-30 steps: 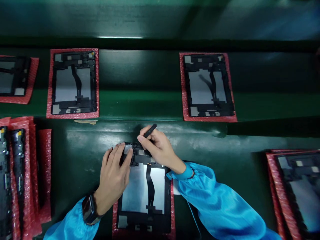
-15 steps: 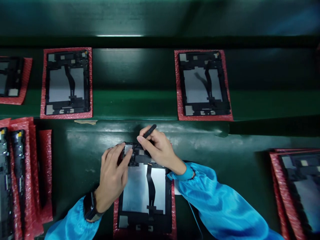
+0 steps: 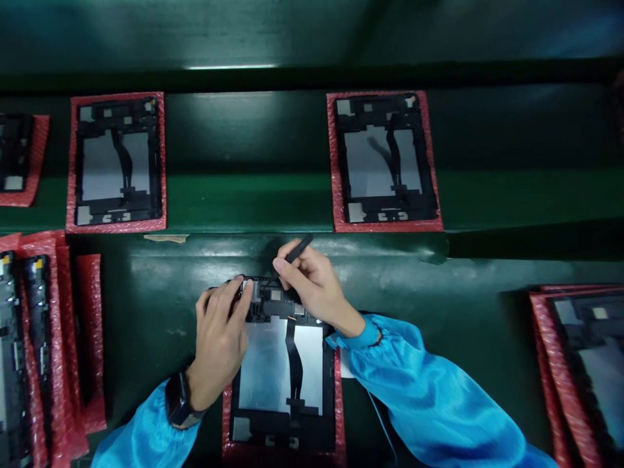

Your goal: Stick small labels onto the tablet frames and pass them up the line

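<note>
An open tablet display assembly (image 3: 273, 367), with a silver panel and a black ribbon cable (image 3: 294, 354), lies on a red bubble-wrap sheet (image 3: 227, 422). My left hand (image 3: 221, 328) is bent over its upper left corner and grips it there, thumb and index finger close together by a pale patch. Between the thumb and fingers of my right hand (image 3: 314, 283) is a slim black pen-like tool (image 3: 299, 248), its back end pointing up and right. The tool's tip is mostly hidden, down near the assembly's top edge.
On the raised ledge (image 3: 248, 201) lie similar assemblies, one at left (image 3: 117, 159) and one at right (image 3: 385, 156), each on red wrap. Several wrapped assemblies stand stacked at the left (image 3: 56, 351). Another pile (image 3: 565, 364) is at the right edge. A thin cord (image 3: 380, 416) hangs beside my right sleeve.
My right hand has shifted slightly right with the tool. My left thumb has moved a little up and left, closer to the index finger. The ledge items appear farther left.
</note>
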`<action>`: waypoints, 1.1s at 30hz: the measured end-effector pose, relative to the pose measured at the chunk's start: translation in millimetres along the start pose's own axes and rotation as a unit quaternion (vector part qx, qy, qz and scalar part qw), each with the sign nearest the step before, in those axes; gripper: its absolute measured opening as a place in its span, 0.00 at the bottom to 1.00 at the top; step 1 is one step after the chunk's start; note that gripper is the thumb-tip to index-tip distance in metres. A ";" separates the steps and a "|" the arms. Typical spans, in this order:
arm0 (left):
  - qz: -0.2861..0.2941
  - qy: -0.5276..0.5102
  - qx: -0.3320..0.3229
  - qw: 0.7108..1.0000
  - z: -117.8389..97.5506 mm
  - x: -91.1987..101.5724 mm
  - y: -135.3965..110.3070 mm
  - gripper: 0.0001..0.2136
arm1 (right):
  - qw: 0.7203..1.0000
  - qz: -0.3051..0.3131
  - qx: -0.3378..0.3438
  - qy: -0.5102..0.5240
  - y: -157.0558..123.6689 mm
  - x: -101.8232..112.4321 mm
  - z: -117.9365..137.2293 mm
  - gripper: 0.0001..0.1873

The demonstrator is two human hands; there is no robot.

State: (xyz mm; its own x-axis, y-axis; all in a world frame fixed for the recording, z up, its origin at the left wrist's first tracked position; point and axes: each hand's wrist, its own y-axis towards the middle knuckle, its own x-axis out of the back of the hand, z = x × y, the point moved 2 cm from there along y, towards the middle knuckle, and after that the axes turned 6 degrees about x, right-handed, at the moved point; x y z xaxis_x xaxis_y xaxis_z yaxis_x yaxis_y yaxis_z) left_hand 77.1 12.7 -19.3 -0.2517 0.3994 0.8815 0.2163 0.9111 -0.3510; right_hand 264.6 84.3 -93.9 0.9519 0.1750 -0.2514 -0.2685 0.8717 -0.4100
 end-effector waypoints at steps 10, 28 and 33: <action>-0.012 -0.070 0.011 0.997 -10.0 -3.6 0.8 0.31 | 0.998 0.031 0.032 -0.039 -3.6 12.4 1.6 0.11; 0.034 -0.556 0.356 0.750 -17.8 27.7 25.2 0.06 | 0.998 0.028 0.026 0.055 -15.2 28.4 50.8 0.09; 0.048 -0.651 0.444 0.614 -31.5 34.9 18.8 0.09 | 0.990 0.074 0.019 0.114 -18.4 16.6 56.2 0.08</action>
State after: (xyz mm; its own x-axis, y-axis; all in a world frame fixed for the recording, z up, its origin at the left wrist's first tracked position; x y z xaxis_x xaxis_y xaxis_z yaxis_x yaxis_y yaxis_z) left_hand 102.1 40.6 14.9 -0.9438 -0.3273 0.0470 -0.1650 0.3429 -0.9248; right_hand 293.6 96.9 -41.2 0.8430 0.1979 -0.5002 -0.3932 0.8612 -0.3220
